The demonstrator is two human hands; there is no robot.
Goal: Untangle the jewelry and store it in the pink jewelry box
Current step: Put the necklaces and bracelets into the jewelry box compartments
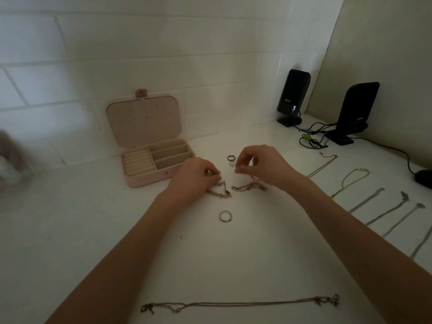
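Observation:
The pink jewelry box (149, 178) stands open on the white table at the back left, lid up, its cream compartments holding nothing I can see. Just right of it, my left hand (194, 176) pinches one end of a tangled gold chain (221, 191). My right hand (261, 167) pinches a thin strand above a second gold chain piece (247, 186). A silver ring (225, 216) lies in front of the chains, and two small rings (231, 160) lie behind them.
Several chains and necklaces (374, 202) are laid out straight at the right. A long chain (238, 304) lies along the near edge. Two black speakers (293, 97) with cables stand at the back right corner. A blurred object (9, 157) sits at far left.

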